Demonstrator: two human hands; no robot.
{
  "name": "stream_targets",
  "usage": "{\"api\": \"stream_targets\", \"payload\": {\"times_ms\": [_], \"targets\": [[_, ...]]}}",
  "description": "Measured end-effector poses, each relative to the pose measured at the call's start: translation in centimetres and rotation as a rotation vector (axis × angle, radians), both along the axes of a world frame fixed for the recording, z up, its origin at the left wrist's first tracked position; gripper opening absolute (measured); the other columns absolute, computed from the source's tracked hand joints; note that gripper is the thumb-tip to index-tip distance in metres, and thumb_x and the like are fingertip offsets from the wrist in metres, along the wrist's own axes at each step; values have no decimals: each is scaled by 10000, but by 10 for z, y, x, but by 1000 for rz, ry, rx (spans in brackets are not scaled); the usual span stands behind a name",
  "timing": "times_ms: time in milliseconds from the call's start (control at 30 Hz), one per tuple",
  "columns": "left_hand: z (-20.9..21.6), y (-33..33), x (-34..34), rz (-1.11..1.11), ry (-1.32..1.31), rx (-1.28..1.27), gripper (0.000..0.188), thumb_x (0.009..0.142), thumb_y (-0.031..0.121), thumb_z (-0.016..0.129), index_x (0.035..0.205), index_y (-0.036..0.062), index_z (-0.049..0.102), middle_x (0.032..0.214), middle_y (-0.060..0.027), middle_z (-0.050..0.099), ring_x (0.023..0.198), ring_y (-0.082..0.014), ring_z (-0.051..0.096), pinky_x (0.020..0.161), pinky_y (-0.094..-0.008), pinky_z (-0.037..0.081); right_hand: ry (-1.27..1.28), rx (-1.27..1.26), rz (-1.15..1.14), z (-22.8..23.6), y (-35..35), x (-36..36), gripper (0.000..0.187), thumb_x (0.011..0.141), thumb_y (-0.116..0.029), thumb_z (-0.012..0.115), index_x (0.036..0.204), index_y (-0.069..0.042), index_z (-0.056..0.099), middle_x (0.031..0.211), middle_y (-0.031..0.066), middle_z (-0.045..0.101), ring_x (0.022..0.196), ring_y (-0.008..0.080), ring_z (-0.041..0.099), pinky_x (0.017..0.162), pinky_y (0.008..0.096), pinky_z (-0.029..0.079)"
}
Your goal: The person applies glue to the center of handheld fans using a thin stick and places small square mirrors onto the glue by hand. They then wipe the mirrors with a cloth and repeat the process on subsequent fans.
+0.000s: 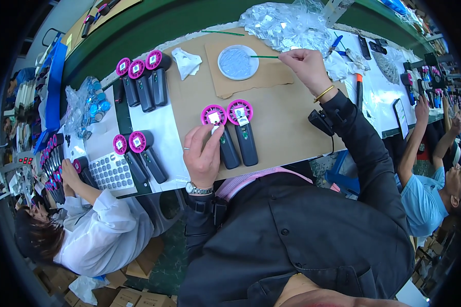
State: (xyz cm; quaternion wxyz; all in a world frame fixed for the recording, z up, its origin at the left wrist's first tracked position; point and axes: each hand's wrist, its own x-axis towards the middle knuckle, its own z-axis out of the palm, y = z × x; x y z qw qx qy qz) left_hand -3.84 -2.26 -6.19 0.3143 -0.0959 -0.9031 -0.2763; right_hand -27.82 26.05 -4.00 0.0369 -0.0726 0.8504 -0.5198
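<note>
My right hand point(307, 68) pinches a thin green stick point(267, 57), whose far end reaches over the rim of a round white dish point(220, 70) of pale, glossy paste point(236, 62). Below it, my left hand point(202, 159) has its fingertips closed around what looks like a small white piece point(215, 129). These fingers hover at the pink round head of one dark handheld fan point(229, 152), which bears a white square. A second such fan point(247, 146) lies right beside it, also with white squares on its head.
Several more fans point(145, 84) lie left, near a crumpled white tissue point(187, 62). Cardboard point(276, 77) sits under the dish. Clear plastic packaging point(287, 25) is heaped behind. A black device point(320, 123) hangs by my right wrist. Co-workers sit left point(105, 230) and right point(422, 199).
</note>
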Motion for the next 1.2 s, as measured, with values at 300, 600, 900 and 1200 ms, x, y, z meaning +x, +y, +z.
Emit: {"api": "stream_targets", "payload": {"times_ms": [300,600,900,1200], "targets": [[1,0,-2,0,1,2,449,805,-101,797,1213,86,819,1185,-115,728,1119,-337,677,926,-442,564,-130,-64,13,6,-16,1,227,984,-200,829,1063,13,843,796,-33,677,681,35,531,590,228,405],[0,-1,-2,-3,1,1,447,803,-104,796,1209,82,818,1193,-115,725,1119,-337,679,916,-440,570,-408,-365,44,32,-23,13,202,1022,-184,787,1112,-8,827,737,-80,549,617,17,401,534,226,285],[3,1,-2,-1,-7,-18,445,814,-96,785,1225,71,814,1214,-116,716,1119,-332,682,924,-442,570,-396,-395,-5,19,6,14,206,1045,-166,759,1152,6,795,754,-92,502,612,16,363,527,228,257],[5,-2,3,-4,-8,-73,409,824,-71,784,1214,52,812,1163,-105,731,1101,-329,689,921,-439,576,-386,-652,69,64,-4,46,218,1039,-130,761,1177,39,772,778,-74,529,627,20,428,537,229,313]]}}
